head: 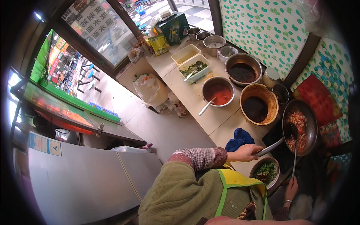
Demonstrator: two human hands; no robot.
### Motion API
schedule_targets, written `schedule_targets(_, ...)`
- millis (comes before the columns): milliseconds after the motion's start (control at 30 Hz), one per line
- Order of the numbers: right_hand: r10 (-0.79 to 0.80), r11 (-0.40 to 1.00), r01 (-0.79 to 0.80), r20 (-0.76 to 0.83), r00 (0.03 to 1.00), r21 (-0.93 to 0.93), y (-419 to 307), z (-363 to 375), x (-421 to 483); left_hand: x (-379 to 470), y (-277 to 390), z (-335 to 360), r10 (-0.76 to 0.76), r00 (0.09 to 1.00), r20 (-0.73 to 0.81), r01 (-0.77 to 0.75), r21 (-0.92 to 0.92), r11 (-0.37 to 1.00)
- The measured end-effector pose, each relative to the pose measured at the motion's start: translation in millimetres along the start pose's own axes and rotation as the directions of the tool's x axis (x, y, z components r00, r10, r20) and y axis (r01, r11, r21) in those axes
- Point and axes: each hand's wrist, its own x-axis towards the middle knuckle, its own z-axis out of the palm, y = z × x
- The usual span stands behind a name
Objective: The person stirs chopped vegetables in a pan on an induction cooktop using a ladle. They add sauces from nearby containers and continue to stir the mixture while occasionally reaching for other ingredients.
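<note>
My left hand point(247, 152) grips the handle of a frying pan point(311, 132), which is tilted. Inside the pan lie chopped red and pale pieces of food point(299, 121). My right hand point(291, 187) is closed around the long metal handle of a ladle point(294, 161); the ladle's dark bowl rests among the food. Below the pan handle stands a metal bowl point(277, 180) with chopped greens and a dark sauce in it. A crumpled blue cloth point(239, 139) lies just beyond my left hand.
On the tiled counter point(194, 104) stand a pot of red sauce point(217, 92) with a spoon, two pots of dark liquid point(243, 73) point(254, 109), and a tub of greens point(194, 69). A glass jar point(270, 76) sits by the wall. Behind my left side is a grey metal cabinet point(84, 180).
</note>
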Motion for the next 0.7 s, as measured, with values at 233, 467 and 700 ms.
schedule_targets(233,0.264,0.885,-0.275,0.08,0.961,0.375,-20,-23,14,-2,0,0,0.061,0.998,-0.025,-0.061,-0.012,0.998)
schedule_targets(467,0.345,0.931,-0.32,-0.136,0.929,0.178,-23,-29,61,-1,-24,2,-0.028,1.0,0.001,0.028,0.012,1.0)
schedule_targets(700,0.318,0.948,-0.313,-0.244,0.916,0.06,-42,-25,93,1,-2,-5,-0.013,0.999,0.042,0.018,-0.13,0.991)
